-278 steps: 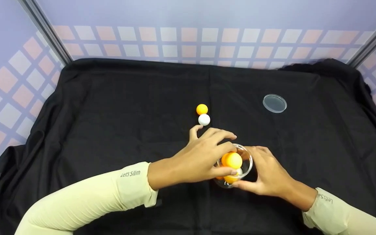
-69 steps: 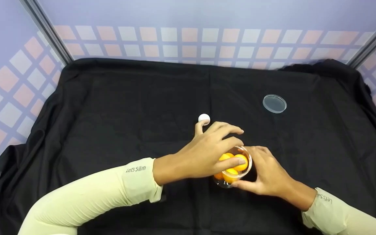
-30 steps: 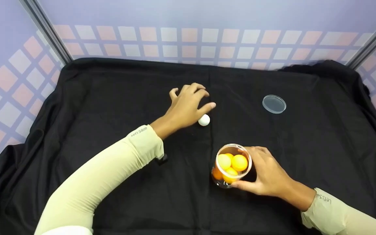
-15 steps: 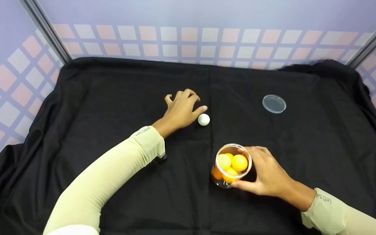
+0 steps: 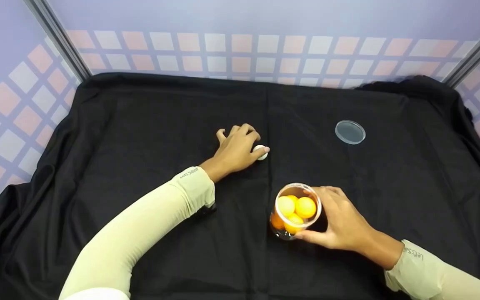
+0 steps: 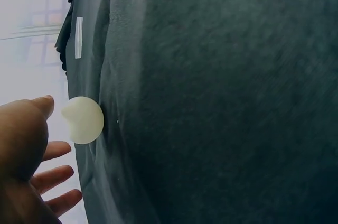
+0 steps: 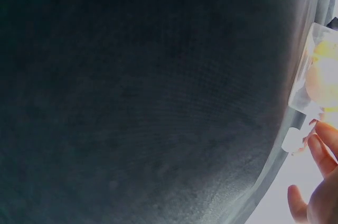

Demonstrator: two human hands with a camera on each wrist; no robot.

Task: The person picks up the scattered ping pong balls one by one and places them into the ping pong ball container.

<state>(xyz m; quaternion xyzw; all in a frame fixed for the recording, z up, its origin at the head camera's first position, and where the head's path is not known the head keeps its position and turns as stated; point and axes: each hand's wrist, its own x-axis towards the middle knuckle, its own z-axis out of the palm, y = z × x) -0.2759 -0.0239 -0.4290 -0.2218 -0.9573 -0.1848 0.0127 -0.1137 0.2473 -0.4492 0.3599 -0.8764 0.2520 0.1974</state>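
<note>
A lone white ping-pong ball lies on the black cloth, partly hidden by the thumb of my left hand. The left wrist view shows the ball between the thumb and the spread fingers, with no firm grip visible. My right hand holds a clear plastic jar from its right side, thumb in front and fingers behind. Inside the uncapped jar are several orange ping-pong balls. In the right wrist view the jar shows at the right edge, above the fingers.
A round clear lid lies flat on the cloth at the back right. Tiled panels stand behind the cloth and at both sides.
The loose orange ball has left the cloth since the oldest frame. My left hand has gone from the jar to the white ball, its thumb now over it. My right hand stays on the jar.
</note>
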